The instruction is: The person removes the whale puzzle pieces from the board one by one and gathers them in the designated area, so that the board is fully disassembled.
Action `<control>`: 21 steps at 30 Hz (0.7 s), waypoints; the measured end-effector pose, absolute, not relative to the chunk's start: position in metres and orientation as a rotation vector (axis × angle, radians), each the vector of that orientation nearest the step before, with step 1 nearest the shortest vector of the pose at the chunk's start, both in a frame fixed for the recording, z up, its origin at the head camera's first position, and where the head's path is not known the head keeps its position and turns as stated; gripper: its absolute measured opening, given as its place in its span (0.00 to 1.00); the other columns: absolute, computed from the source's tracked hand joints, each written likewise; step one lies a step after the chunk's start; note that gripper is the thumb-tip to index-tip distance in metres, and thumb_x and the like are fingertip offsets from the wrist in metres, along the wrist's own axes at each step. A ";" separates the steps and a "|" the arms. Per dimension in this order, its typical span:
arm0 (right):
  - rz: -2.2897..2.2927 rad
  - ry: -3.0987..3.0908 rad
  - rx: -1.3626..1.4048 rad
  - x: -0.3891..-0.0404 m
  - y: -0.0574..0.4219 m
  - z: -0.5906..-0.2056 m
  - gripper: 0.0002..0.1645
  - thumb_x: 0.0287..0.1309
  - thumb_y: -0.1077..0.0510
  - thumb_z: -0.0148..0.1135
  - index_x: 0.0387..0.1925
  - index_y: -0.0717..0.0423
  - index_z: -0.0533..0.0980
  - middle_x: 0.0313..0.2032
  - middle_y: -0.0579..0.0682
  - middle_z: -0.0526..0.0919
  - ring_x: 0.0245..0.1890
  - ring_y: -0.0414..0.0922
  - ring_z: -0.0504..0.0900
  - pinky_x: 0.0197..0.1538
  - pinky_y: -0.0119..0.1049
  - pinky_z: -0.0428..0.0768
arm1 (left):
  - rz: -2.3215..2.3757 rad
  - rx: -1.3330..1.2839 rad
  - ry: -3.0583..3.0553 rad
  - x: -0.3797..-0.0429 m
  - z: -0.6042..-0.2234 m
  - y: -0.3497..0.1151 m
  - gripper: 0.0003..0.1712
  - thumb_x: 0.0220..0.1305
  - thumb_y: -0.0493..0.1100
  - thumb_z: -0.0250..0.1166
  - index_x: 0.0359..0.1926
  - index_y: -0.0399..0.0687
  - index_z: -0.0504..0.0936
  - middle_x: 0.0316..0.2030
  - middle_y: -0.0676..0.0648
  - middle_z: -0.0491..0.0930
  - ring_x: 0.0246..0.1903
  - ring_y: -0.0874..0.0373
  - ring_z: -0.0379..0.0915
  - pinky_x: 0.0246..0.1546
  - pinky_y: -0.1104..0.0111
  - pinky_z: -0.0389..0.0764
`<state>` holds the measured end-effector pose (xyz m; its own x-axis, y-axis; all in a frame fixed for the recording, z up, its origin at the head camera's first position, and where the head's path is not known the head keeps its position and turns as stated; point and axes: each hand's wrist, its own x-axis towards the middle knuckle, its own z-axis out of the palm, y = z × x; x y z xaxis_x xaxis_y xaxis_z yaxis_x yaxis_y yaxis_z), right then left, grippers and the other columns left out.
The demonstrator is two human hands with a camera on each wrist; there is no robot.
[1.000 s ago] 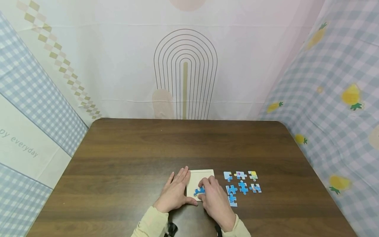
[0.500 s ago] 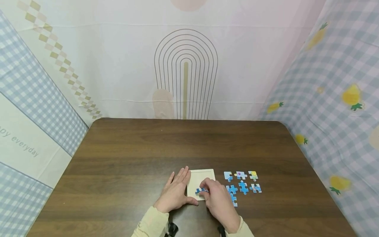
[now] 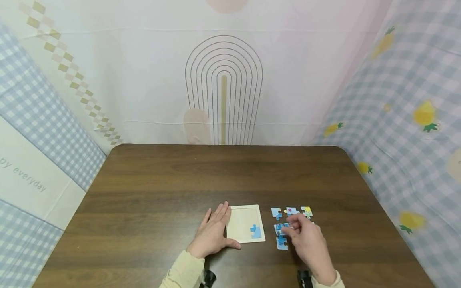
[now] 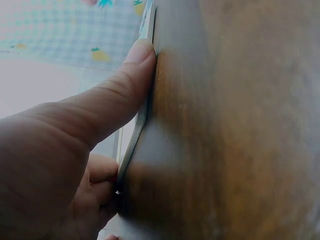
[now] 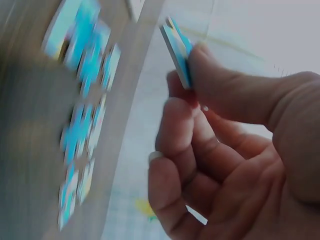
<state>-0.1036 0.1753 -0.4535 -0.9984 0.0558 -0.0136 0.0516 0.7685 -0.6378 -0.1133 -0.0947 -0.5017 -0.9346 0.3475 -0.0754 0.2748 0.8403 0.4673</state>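
Note:
A pale square puzzle tray [image 3: 237, 224] lies on the table with a blue jigsaw piece [image 3: 256, 233] in its front right corner. My left hand [image 3: 212, 232] rests along the tray's left side, fingers straight and thumb at the front edge. In the left wrist view, the thumb [image 4: 120, 95] touches the tray's rim [image 4: 132, 145]. To the right of the tray, my right hand [image 3: 307, 242] is over the loose pieces. Its thumb and finger pinch a blue jigsaw piece [image 5: 176, 55], seen edge-on in the right wrist view.
Several loose jigsaw pieces [image 3: 282, 243] lie in rows right of the tray, some partly hidden by the right hand. The brown table [image 3: 180, 180] extends behind and to both sides. A printed curtain [image 3: 155, 80] hangs beyond its far edge.
My right hand has moved right, from the tray to the loose pieces, leaving a blue piece in the tray's corner. It now pinches another piece. The left hand has stayed put.

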 end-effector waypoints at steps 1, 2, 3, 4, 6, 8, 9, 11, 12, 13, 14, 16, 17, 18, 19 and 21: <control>1.062 -2.961 -0.117 -0.103 0.182 -0.453 0.12 0.53 0.55 0.73 0.39 0.53 0.80 0.27 0.42 0.80 0.27 0.39 0.76 0.33 0.38 0.71 | 0.693 0.486 2.861 -0.113 -0.502 -0.094 0.67 0.41 0.69 0.73 0.74 0.37 0.56 0.75 0.42 0.48 0.74 0.49 0.44 0.70 0.47 0.45; 1.059 -2.978 -0.139 -0.103 0.187 -0.453 0.12 0.53 0.55 0.73 0.38 0.54 0.80 0.27 0.43 0.79 0.27 0.40 0.75 0.32 0.38 0.71 | 0.695 0.483 2.861 -0.113 -0.502 -0.095 0.67 0.42 0.69 0.73 0.74 0.37 0.56 0.75 0.42 0.48 0.74 0.49 0.44 0.70 0.47 0.44; 1.059 -2.995 -0.157 -0.103 0.192 -0.453 0.12 0.54 0.54 0.72 0.38 0.54 0.80 0.27 0.43 0.79 0.27 0.40 0.75 0.32 0.38 0.71 | 0.691 0.483 2.863 -0.113 -0.502 -0.095 0.67 0.42 0.69 0.73 0.74 0.37 0.56 0.75 0.42 0.48 0.74 0.49 0.44 0.70 0.47 0.44; 1.061 -3.008 -0.172 -0.103 0.196 -0.453 0.12 0.54 0.54 0.72 0.37 0.54 0.80 0.26 0.44 0.79 0.27 0.41 0.75 0.32 0.37 0.71 | 0.688 0.484 2.862 -0.113 -0.501 -0.095 0.66 0.42 0.69 0.73 0.74 0.37 0.56 0.75 0.42 0.48 0.74 0.49 0.44 0.70 0.47 0.44; 1.067 -3.033 -0.194 -0.102 0.202 -0.455 0.13 0.54 0.54 0.73 0.38 0.55 0.81 0.26 0.44 0.79 0.26 0.41 0.74 0.32 0.37 0.70 | 0.682 0.491 2.863 -0.113 -0.501 -0.095 0.66 0.42 0.69 0.72 0.74 0.37 0.56 0.75 0.42 0.48 0.74 0.49 0.44 0.70 0.48 0.45; 1.068 -3.061 -0.209 -0.101 0.207 -0.456 0.13 0.54 0.54 0.72 0.38 0.56 0.80 0.25 0.44 0.78 0.25 0.42 0.73 0.31 0.37 0.70 | 0.677 0.496 2.864 -0.114 -0.501 -0.095 0.66 0.42 0.69 0.72 0.74 0.37 0.56 0.75 0.42 0.48 0.74 0.49 0.44 0.70 0.48 0.44; 1.058 -3.072 -0.214 -0.101 0.210 -0.457 0.13 0.54 0.54 0.72 0.38 0.56 0.80 0.25 0.44 0.78 0.25 0.42 0.73 0.31 0.37 0.69 | 0.675 0.499 2.864 -0.114 -0.501 -0.095 0.66 0.42 0.69 0.72 0.74 0.37 0.56 0.75 0.41 0.48 0.74 0.49 0.44 0.70 0.48 0.45; 1.037 -3.099 -0.220 -0.101 0.213 -0.458 0.12 0.54 0.54 0.72 0.37 0.56 0.80 0.24 0.44 0.77 0.24 0.42 0.73 0.30 0.37 0.69 | 0.676 0.498 2.864 -0.113 -0.500 -0.095 0.66 0.42 0.69 0.72 0.73 0.37 0.56 0.75 0.41 0.48 0.74 0.48 0.44 0.70 0.48 0.45; 1.029 -3.112 -0.219 -0.101 0.215 -0.458 0.12 0.54 0.54 0.72 0.37 0.56 0.80 0.24 0.44 0.77 0.24 0.42 0.72 0.30 0.37 0.68 | 0.676 0.496 2.864 -0.113 -0.500 -0.095 0.66 0.42 0.69 0.73 0.73 0.37 0.56 0.75 0.41 0.48 0.74 0.48 0.44 0.70 0.48 0.45; 1.021 -3.124 -0.220 -0.101 0.216 -0.458 0.12 0.54 0.54 0.72 0.37 0.56 0.80 0.24 0.44 0.77 0.24 0.42 0.72 0.29 0.37 0.68 | 0.678 0.493 2.863 -0.113 -0.500 -0.095 0.67 0.42 0.69 0.73 0.73 0.37 0.56 0.75 0.41 0.48 0.74 0.48 0.44 0.70 0.48 0.45; 1.014 -3.136 -0.224 -0.101 0.218 -0.458 0.12 0.54 0.54 0.72 0.37 0.56 0.80 0.24 0.44 0.77 0.25 0.42 0.72 0.29 0.37 0.68 | 0.679 0.490 2.863 -0.113 -0.500 -0.095 0.67 0.42 0.69 0.73 0.73 0.36 0.56 0.75 0.41 0.48 0.74 0.48 0.44 0.70 0.47 0.45; 1.013 -3.156 -0.230 -0.101 0.220 -0.459 0.12 0.54 0.54 0.71 0.37 0.56 0.80 0.24 0.43 0.76 0.25 0.42 0.72 0.29 0.37 0.68 | 0.678 0.486 2.863 -0.113 -0.500 -0.095 0.67 0.41 0.69 0.73 0.73 0.36 0.56 0.75 0.41 0.48 0.74 0.48 0.44 0.70 0.47 0.45; 1.015 -3.162 -0.235 -0.101 0.220 -0.459 0.12 0.54 0.54 0.71 0.37 0.56 0.79 0.24 0.43 0.76 0.25 0.42 0.72 0.29 0.38 0.68 | 0.678 0.484 2.862 -0.113 -0.500 -0.095 0.67 0.41 0.69 0.73 0.73 0.36 0.56 0.75 0.41 0.48 0.74 0.48 0.44 0.70 0.48 0.45; 1.019 -3.164 -0.233 -0.101 0.221 -0.459 0.13 0.54 0.54 0.71 0.37 0.56 0.79 0.23 0.43 0.76 0.25 0.42 0.72 0.28 0.38 0.67 | 0.678 0.482 2.861 -0.113 -0.500 -0.095 0.67 0.41 0.69 0.73 0.73 0.36 0.56 0.75 0.41 0.48 0.74 0.48 0.44 0.70 0.48 0.45; 1.020 -3.166 -0.235 -0.101 0.221 -0.459 0.12 0.54 0.54 0.71 0.37 0.56 0.79 0.23 0.43 0.76 0.24 0.42 0.72 0.28 0.37 0.67 | 0.677 0.482 2.861 -0.113 -0.501 -0.095 0.67 0.41 0.69 0.73 0.73 0.36 0.56 0.75 0.41 0.48 0.74 0.48 0.44 0.70 0.48 0.45; 1.026 -3.168 -0.246 -0.101 0.221 -0.461 0.12 0.54 0.54 0.71 0.37 0.56 0.79 0.23 0.44 0.76 0.24 0.42 0.72 0.28 0.37 0.67 | 0.678 0.482 2.859 -0.114 -0.501 -0.095 0.67 0.42 0.69 0.73 0.73 0.37 0.56 0.75 0.41 0.48 0.74 0.48 0.44 0.70 0.48 0.45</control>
